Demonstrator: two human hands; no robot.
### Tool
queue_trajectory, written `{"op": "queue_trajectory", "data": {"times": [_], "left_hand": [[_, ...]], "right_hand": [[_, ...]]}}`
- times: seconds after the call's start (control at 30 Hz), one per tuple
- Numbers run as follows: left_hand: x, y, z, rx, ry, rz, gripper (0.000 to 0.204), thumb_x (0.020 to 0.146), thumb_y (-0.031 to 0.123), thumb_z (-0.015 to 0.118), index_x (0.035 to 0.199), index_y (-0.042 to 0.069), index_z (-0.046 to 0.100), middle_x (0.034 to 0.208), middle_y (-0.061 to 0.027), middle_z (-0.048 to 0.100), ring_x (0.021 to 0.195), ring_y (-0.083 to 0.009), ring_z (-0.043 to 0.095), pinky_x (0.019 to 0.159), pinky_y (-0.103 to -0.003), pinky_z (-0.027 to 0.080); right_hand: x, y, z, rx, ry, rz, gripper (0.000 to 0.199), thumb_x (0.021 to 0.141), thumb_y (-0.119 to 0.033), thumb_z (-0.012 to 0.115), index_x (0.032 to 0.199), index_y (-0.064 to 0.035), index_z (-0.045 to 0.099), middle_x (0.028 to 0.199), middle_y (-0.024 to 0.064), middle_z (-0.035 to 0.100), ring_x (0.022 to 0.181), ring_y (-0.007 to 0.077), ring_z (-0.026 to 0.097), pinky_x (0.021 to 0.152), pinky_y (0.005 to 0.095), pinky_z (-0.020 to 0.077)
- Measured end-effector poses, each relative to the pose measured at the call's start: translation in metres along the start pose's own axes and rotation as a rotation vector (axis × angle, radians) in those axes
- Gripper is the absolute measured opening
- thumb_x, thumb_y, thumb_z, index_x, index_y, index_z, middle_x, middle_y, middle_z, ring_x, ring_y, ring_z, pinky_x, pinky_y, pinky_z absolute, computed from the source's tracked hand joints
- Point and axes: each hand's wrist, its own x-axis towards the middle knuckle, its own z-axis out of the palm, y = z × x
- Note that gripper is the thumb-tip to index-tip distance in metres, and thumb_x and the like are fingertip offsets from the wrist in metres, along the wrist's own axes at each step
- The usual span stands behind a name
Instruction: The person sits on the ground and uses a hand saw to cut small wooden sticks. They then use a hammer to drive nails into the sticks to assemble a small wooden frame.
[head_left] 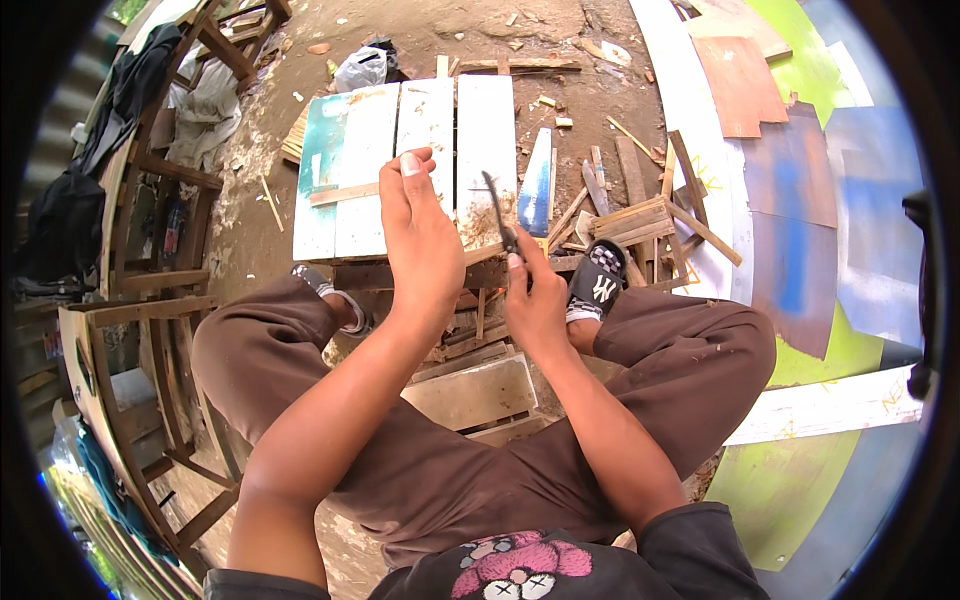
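Observation:
My left hand (425, 232) is raised over a low table of white-painted boards (365, 140) with a teal patch. Its fingers are bent together with the thumb against them; what they pinch, if anything, is hidden. A thin wooden strip (343, 194) reaches across the boards to behind this hand, and I cannot tell whether it is touched. My right hand (537, 305), at the table's near edge, is closed around a slim dark tool with a narrow, slightly curved, blade-like end (493, 200) pointing up and away. Sawdust-like bits lie on the boards near it.
A handsaw (536, 185) with a blue-marked blade lies at the table's right side. Beyond it are wood offcuts (635, 220). Painted panels (790, 220) cover the right side. Wooden frames (150, 330) stand at left. A grey plastic bag (362, 70) sits behind the table.

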Motion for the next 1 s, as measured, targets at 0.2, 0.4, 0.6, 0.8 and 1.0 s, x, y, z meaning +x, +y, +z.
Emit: {"op": "queue_trajectory", "data": {"times": [0.2,0.4,0.6,0.8,1.0], "left_hand": [[0.001,-0.002,-0.004,0.021,0.018,-0.005,0.045,0.118,0.036,0.033,0.13,-0.002,0.054,0.126,-0.0171,0.06,0.126,-0.0252,0.055,0.112,-0.04,0.04],[-0.002,-0.002,-0.004,0.028,-0.006,0.038,0.045,0.119,0.035,0.033,0.13,-0.003,0.054,0.126,-0.0174,0.06,0.126,-0.0249,0.055,0.112,-0.04,0.04],[0.0,-0.001,-0.002,0.028,-0.032,0.039,0.042,0.118,0.033,0.035,0.13,-0.003,0.054,0.127,-0.0167,0.06,0.124,-0.0232,0.055,0.11,-0.039,0.041],[0.0,-0.002,-0.003,0.018,-0.001,0.055,0.042,0.118,0.033,0.038,0.128,-0.004,0.055,0.123,-0.0158,0.062,0.119,-0.0226,0.057,0.108,-0.038,0.043],[0.005,-0.004,-0.007,0.066,-0.008,0.087,0.039,0.117,0.031,0.041,0.13,-0.004,0.055,0.122,-0.0145,0.062,0.117,-0.0209,0.056,0.106,-0.039,0.044]], "right_hand": [[0.0,-0.003,-0.001,-0.058,-0.049,0.202,0.044,0.105,-0.003,0.053,0.149,-0.0085,0.056,0.089,0.0302,0.07,0.086,0.0487,0.072,0.073,0.0506,0.0547],[-0.002,0.006,-0.001,-0.092,-0.099,0.087,0.042,0.107,-0.007,0.052,0.149,-0.0079,0.057,0.076,0.026,0.066,0.07,0.044,0.069,0.067,0.0471,0.0527],[-0.009,0.015,0.001,-0.013,-0.06,-0.066,0.041,0.108,-0.011,0.051,0.149,-0.009,0.057,0.071,0.0264,0.061,0.066,0.0444,0.066,0.063,0.0483,0.0491],[0.004,0.049,0.0,0.075,-0.082,0.135,0.046,0.111,-0.016,0.051,0.156,-0.0101,0.049,0.075,0.0099,0.062,0.061,0.0237,0.058,0.055,0.0395,0.0447],[0.008,0.055,-0.001,0.642,-0.169,0.596,0.051,0.112,-0.021,0.051,0.162,-0.0136,0.042,0.071,-0.0052,0.04,0.058,0.0045,0.037,0.048,0.023,0.0286]]}}
